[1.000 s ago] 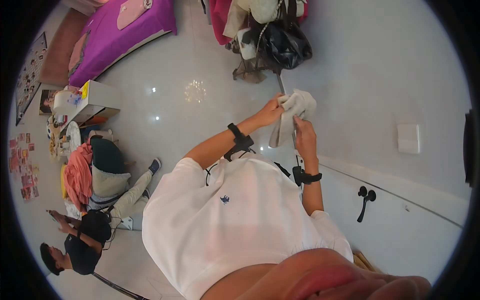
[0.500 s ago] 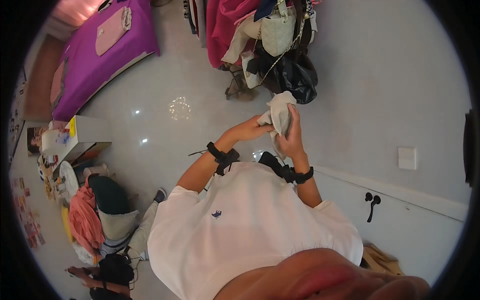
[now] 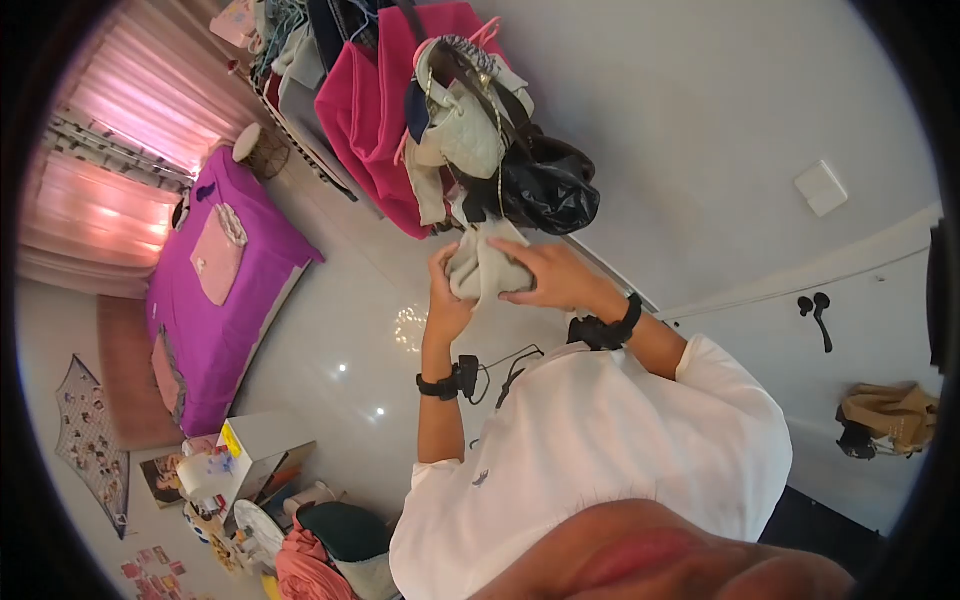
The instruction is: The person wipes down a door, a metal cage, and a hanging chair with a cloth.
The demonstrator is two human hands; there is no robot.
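My left hand (image 3: 449, 300) and my right hand (image 3: 555, 275) grip a bunched, pale grey-white cloth (image 3: 482, 268) from both sides, out in front of my chest. Its folds are gathered between my palms, and one end hangs down in the middle. Whether it is a rag or a garment I cannot make out. Just beyond my hands hang a white quilted handbag (image 3: 468, 135) with a chain strap and a shiny black bag (image 3: 550, 195). A black band sits on each wrist.
A rack of clothes with a pink garment (image 3: 370, 120) stands ahead. To the left are a bed with a purple cover (image 3: 240, 270), a white cabinet (image 3: 270, 445) and a chair piled with clothes (image 3: 315, 565). On the right is a white door with a black handle (image 3: 822, 320).
The view has turned, bringing the curtains and more of the rack and door into sight. My hands have moved to either side of the cloth, which is now more bunched.
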